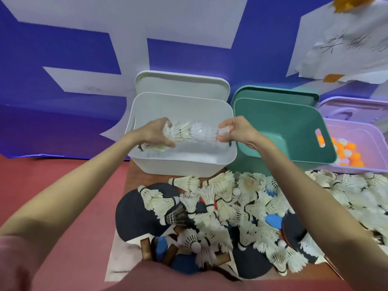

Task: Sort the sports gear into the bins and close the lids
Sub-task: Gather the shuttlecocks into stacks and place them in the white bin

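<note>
Gripped a nested shuttlecock stack with left hand and right hand, mid-frame over white bin.

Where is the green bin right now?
In the head view the green bin sits right of centre, between the white bin and the purple bin.

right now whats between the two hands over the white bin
In the head view, a nested row of shuttlecocks spans the gap: the left hand grips one end, the right hand the other, above the white bin.
</note>
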### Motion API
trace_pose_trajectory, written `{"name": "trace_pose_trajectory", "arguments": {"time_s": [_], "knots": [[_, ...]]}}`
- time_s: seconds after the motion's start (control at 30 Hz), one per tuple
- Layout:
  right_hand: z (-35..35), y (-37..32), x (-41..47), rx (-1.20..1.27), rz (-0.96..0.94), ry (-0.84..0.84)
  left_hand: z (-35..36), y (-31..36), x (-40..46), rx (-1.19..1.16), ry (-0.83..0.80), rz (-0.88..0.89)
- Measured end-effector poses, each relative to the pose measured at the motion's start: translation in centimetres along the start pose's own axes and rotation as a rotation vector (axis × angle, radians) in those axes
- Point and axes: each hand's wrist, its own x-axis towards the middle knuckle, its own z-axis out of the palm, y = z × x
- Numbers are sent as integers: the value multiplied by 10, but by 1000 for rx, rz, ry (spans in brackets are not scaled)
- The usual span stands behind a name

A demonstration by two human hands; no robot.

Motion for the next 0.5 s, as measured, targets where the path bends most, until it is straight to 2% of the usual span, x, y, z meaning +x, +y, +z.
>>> {"name": "trace_pose_trajectory", "arguments": {"time_s": [0.2, 0.33, 0.5], "knots": [[29, 18, 36, -486, -91, -195, 14, -25, 22, 62, -264, -32], [51, 28, 48, -669, -28, -308, 28, -33, 34, 121, -405, -42], [66, 46, 61, -840, 77, -504, 41, -37, 44, 225, -502, -58]]}}
